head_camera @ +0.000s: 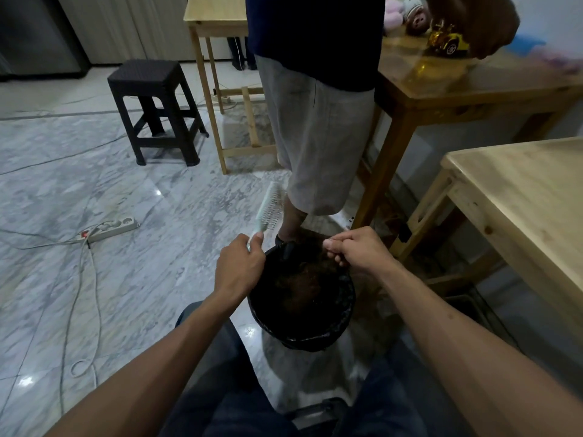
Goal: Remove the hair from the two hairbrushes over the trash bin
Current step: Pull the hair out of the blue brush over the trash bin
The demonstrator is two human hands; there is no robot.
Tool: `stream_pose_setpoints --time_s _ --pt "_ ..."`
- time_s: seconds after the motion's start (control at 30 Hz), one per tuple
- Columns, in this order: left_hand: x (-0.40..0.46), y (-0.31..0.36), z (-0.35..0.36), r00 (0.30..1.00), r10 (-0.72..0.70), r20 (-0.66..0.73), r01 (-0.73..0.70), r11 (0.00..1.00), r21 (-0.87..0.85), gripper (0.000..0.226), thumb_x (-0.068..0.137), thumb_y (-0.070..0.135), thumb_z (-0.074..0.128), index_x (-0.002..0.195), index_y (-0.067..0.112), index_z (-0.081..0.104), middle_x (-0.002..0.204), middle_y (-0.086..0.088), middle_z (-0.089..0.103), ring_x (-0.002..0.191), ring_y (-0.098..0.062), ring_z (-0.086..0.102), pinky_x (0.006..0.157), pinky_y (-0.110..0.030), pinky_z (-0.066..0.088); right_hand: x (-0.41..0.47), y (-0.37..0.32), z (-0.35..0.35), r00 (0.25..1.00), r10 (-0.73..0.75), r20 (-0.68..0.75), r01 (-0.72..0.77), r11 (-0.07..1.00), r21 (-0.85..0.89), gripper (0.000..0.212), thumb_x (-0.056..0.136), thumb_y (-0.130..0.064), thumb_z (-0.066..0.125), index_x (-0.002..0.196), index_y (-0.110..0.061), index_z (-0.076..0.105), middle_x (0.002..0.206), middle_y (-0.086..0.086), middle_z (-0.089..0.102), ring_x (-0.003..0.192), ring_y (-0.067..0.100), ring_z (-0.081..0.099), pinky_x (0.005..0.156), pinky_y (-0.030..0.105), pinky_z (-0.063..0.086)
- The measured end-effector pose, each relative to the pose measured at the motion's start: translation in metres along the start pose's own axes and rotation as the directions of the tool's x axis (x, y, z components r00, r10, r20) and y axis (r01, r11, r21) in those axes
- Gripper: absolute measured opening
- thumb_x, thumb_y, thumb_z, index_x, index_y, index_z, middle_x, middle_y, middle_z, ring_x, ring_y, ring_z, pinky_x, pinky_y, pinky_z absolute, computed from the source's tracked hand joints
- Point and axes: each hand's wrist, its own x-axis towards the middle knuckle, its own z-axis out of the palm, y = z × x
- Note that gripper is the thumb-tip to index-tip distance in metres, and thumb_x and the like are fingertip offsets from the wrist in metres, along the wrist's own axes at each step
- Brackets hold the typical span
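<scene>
My left hand [239,266] grips the handle of a pale green hairbrush [268,207], whose head points up and away, bristles facing right, just left of the bin's far rim. A black trash bin [342,323] stands on the floor between my knees, with brown hair lying inside it. Over the bin's far right rim, my right hand [356,250] is closed with fingers pinched; whether hair is between them is too dark to tell. Only one hairbrush is in view.
Another person in grey shorts [318,137] stands just beyond the bin. Wooden tables [520,190] are at right and behind, one bearing a yellow toy car [448,42]. A black stool [157,108] and a power strip [110,228] with cables lie on the marble floor at left.
</scene>
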Motion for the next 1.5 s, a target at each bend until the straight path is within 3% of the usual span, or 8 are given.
stream_pose_setpoints --time_s 0.23,0.33,0.57,0.77,1.03,1.17,1.3,1.5 --pt "-0.007 0.003 0.007 0.997 0.058 0.048 -0.056 0.998 -0.04 0.045 0.1 0.048 0.04 0.079 0.012 0.056 0.07 -0.006 0.063 0.067 -0.023 0.059 0.062 -0.04 0.043 0.002 -0.006 0.002 0.989 0.083 0.124 -0.038 0.944 -0.328 0.039 0.091 -0.01 0.073 0.129 -0.019 0.07 0.112 -0.002 0.067 0.093 0.018 0.071 0.065 0.026 0.059" --pt "-0.011 -0.001 0.008 0.991 0.115 0.069 -0.118 0.992 0.033 0.043 0.1 0.051 0.04 0.081 0.015 0.053 0.064 -0.006 0.058 0.06 -0.025 0.057 0.052 -0.036 0.037 0.004 -0.016 0.01 0.939 0.09 0.331 -0.092 0.996 -0.012 0.082 0.088 -0.011 0.076 0.159 -0.022 0.036 0.134 -0.001 0.053 0.104 0.023 0.069 0.067 0.029 0.058" --pt "-0.014 -0.007 0.007 0.986 0.16 0.037 -0.163 0.979 0.121 0.04 0.1 0.049 0.039 0.08 0.015 0.048 0.058 -0.005 0.054 0.053 -0.022 0.052 0.048 -0.032 0.027 0.008 -0.019 0.02 0.983 -0.089 0.161 0.078 0.994 0.074 0.009 0.086 -0.024 0.083 0.088 -0.016 0.08 0.078 0.001 0.078 0.065 0.009 0.062 0.056 0.019 0.051" --pt "-0.005 -0.004 0.001 0.995 0.104 -0.003 -0.103 0.992 0.075 0.04 0.101 0.047 0.04 0.075 0.017 0.044 0.055 -0.001 0.048 0.05 -0.019 0.046 0.048 -0.032 0.024 0.007 -0.003 0.008 0.997 -0.054 0.062 0.067 0.974 -0.216 0.007 0.084 -0.018 0.086 0.079 -0.013 0.084 0.072 0.008 0.078 0.062 0.013 0.066 0.063 0.025 0.057" --pt "-0.002 0.012 0.006 0.99 -0.107 -0.093 0.094 0.986 -0.136 0.043 0.102 0.045 0.035 0.077 0.012 0.048 0.071 -0.004 0.055 0.063 -0.019 0.049 0.053 -0.034 0.029 -0.007 -0.008 0.016 0.909 -0.219 0.354 0.415 0.426 -0.804 0.012 0.085 -0.017 0.073 0.089 -0.021 0.084 0.089 0.002 0.078 0.086 0.023 0.072 0.074 0.034 0.059" --pt "0.007 0.015 -0.005 0.995 0.015 -0.099 -0.024 0.996 -0.086 0.041 0.102 0.046 0.037 0.078 0.015 0.047 0.064 -0.003 0.052 0.056 -0.02 0.048 0.05 -0.035 0.029 -0.002 -0.005 0.017 0.95 -0.169 0.264 0.313 0.57 -0.76 0.025 0.095 -0.012 0.065 0.114 -0.019 0.08 0.115 0.008 0.076 0.106 0.025 0.071 0.09 0.039 0.059" --pt "-0.003 0.011 -0.005 0.992 0.127 -0.024 -0.127 0.991 -0.035 0.037 0.102 0.044 0.041 0.072 0.022 0.043 0.056 0.0 0.048 0.048 -0.017 0.044 0.047 -0.032 0.027 0.005 -0.026 0.011 0.94 0.029 0.34 0.258 0.594 -0.762 0.084 0.088 -0.016 0.061 0.164 -0.023 0.025 0.165 0.009 0.026 0.141 0.033 0.046 0.1 0.036 0.052" --pt "-0.015 0.005 0.008 0.97 0.231 0.08 -0.232 0.973 0.002 0.033 0.101 0.045 0.042 0.078 0.022 0.05 0.059 -0.004 0.057 0.055 -0.022 0.055 0.051 -0.037 0.036 -0.003 -0.046 0.014 0.934 -0.069 0.352 0.067 0.998 0.018 0.057 0.095 -0.009 0.066 0.149 -0.016 0.049 0.14 0.005 0.06 0.099 0.022 0.073 0.072 0.029 0.063"
